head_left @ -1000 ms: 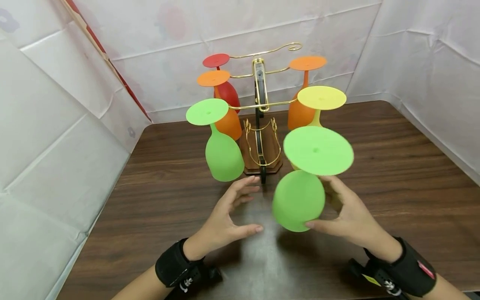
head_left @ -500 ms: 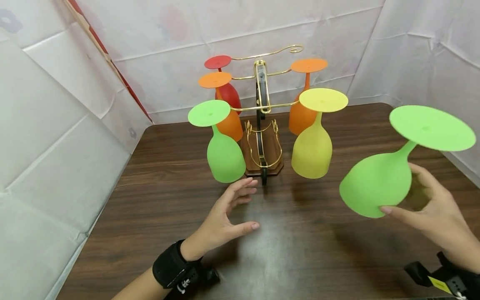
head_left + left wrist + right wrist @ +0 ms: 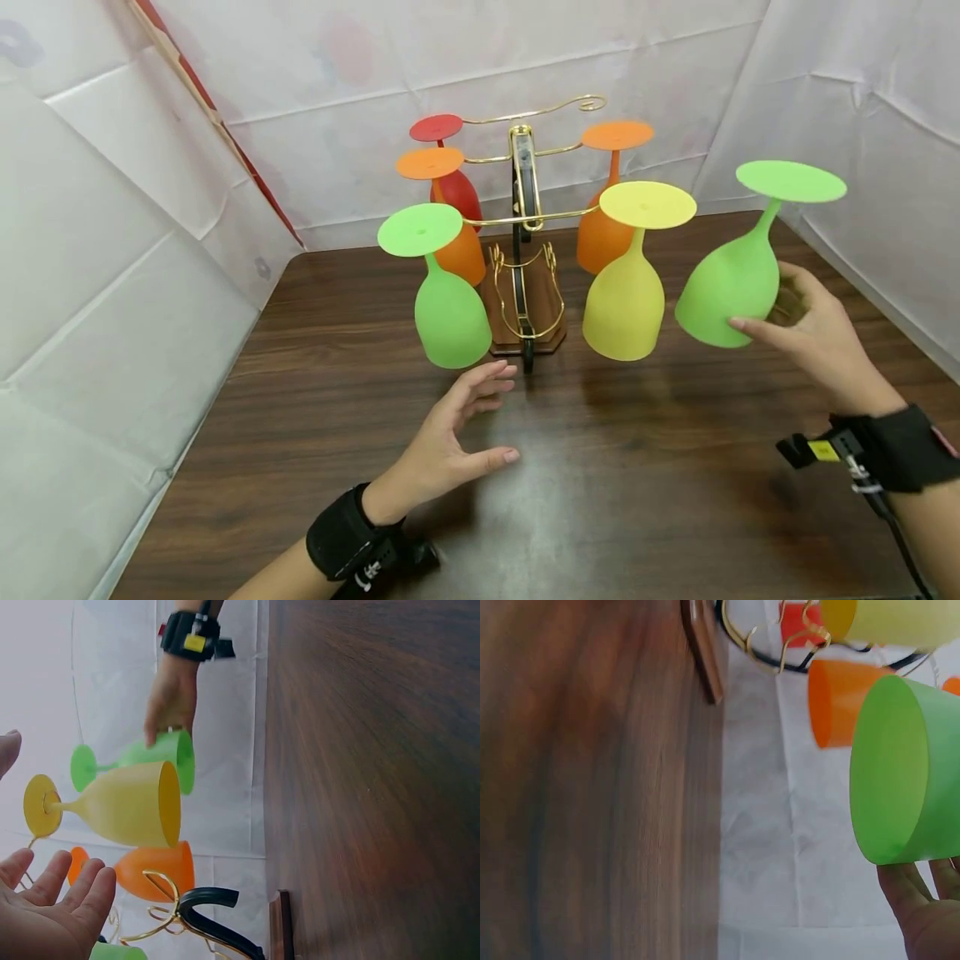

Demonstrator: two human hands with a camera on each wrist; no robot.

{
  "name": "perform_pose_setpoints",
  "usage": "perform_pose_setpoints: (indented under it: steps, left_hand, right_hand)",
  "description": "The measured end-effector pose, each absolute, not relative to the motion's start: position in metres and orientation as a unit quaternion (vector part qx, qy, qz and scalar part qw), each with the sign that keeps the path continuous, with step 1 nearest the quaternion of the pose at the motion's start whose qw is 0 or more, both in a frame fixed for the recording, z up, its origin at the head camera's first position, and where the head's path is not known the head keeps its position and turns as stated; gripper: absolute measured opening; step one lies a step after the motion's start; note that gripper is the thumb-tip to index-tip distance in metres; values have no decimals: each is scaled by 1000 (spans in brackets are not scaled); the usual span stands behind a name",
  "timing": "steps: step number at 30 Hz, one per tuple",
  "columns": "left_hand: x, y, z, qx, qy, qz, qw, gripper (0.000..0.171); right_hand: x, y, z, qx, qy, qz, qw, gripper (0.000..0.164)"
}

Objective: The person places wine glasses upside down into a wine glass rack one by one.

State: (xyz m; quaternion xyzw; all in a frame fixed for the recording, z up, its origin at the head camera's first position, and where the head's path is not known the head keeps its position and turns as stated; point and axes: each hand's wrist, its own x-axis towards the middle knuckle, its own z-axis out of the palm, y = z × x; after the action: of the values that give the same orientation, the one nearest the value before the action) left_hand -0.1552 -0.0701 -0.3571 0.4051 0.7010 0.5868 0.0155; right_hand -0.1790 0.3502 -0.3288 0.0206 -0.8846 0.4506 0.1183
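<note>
My right hand [image 3: 813,333] grips the bowl of a green wine glass [image 3: 731,287], held upside down and tilted in the air to the right of the rack. Close beside it, a yellow wine glass [image 3: 626,304] hangs from the gold wire rack [image 3: 542,218]. My left hand [image 3: 446,446] hovers in front of the rack, thumb and fingers spread, holding nothing. Just beyond its fingertips hangs another green wine glass [image 3: 450,317]. The right wrist view shows the held glass's open mouth [image 3: 891,772], with fingers below it.
Farther back on the rack hang two orange glasses [image 3: 606,237] [image 3: 461,254] and a red glass [image 3: 459,193]. The rack's wooden base [image 3: 536,300] stands on the dark wood table [image 3: 360,350]. White sheeting [image 3: 300,67] surrounds the table's back and sides.
My right hand has carried the green wine glass from in front of the yellow one out to the right, then farther back. My left hand has barely moved.
</note>
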Motion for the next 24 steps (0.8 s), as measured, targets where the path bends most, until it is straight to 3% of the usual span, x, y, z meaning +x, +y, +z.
perform_pose_setpoints:
  steps: [14, 24]
  left_hand:
    - [-155, -67, -359, 407, 708, 577, 8, 83]
    - [-154, -67, -358, 406, 711, 575, 5, 81]
  right_hand:
    - [-282, 360, -322, 1, -885, 453, 106, 86]
    - [-312, 350, -325, 13, -875, 470, 113, 84]
